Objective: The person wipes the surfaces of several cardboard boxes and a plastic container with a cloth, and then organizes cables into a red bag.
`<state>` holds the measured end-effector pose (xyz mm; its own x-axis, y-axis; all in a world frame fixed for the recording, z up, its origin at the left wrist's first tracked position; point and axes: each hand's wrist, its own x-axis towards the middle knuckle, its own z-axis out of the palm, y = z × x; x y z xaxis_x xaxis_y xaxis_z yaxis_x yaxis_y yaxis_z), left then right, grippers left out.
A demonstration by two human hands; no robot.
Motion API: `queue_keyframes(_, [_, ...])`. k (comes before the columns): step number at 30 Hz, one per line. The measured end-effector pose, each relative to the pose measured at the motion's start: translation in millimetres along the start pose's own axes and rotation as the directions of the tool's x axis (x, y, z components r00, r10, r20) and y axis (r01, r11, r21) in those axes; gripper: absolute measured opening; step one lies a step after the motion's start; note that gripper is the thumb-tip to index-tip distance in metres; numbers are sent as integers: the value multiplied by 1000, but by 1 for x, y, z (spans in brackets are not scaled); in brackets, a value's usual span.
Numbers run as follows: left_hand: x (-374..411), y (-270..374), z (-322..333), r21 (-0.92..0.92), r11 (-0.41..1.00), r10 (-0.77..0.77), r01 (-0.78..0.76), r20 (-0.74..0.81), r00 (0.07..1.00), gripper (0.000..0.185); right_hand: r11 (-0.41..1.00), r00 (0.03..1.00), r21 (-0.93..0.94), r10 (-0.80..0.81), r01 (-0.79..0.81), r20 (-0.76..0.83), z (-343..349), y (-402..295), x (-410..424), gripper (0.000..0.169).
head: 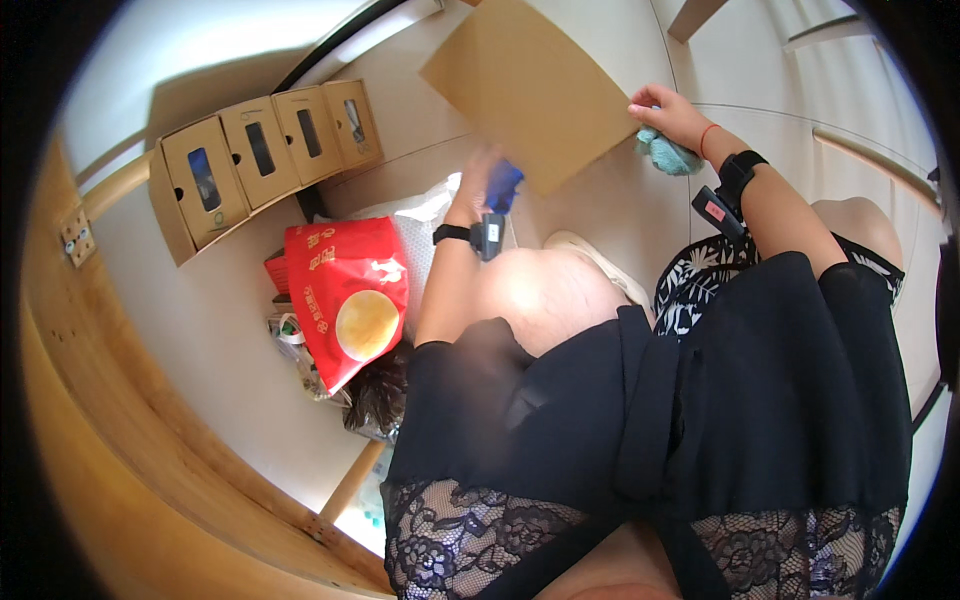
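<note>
A flat brown cardboard panel [529, 94] is held up over the tiled floor. My right hand [664, 116] pinches its right corner between thumb and fingers, with a crumpled light green cloth [670, 152] tucked under the palm. My left hand [480, 180] is blurred beside the lower left edge of the panel, with a crumpled blue item [504, 186] at its fingers. Whether those fingers grip the blue item or also touch the panel is not clear.
Several cardboard boxes with window cutouts [259, 154] stand in a row along the wall. A red printed bag [349, 296], bubble wrap [427, 225] and a dark plastic bag [377, 390] lie to the left. A wooden frame [150, 420] curves along the left side.
</note>
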<state>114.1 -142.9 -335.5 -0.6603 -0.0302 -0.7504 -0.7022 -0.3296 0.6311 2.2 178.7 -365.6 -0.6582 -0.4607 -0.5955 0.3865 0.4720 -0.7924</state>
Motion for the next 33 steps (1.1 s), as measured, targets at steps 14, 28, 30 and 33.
queue_keyframes(14, [-12,-14,-20,62,982,-189,180,188,964,96,979,994,-194,-49,66,93,18,-25,-5,53])
queue_keyframes(28, [-73,58,-15,113,974,-199,197,2,980,95,947,985,303,64,-111,162,37,-58,-17,62])
queue_keyframes(30, [-77,67,-14,190,954,-229,231,-33,973,93,947,983,296,75,-123,167,39,-56,-17,62])
queue_keyframes(33, [-76,69,-8,193,952,-249,238,33,968,90,967,987,240,45,-81,152,38,-44,-13,64])
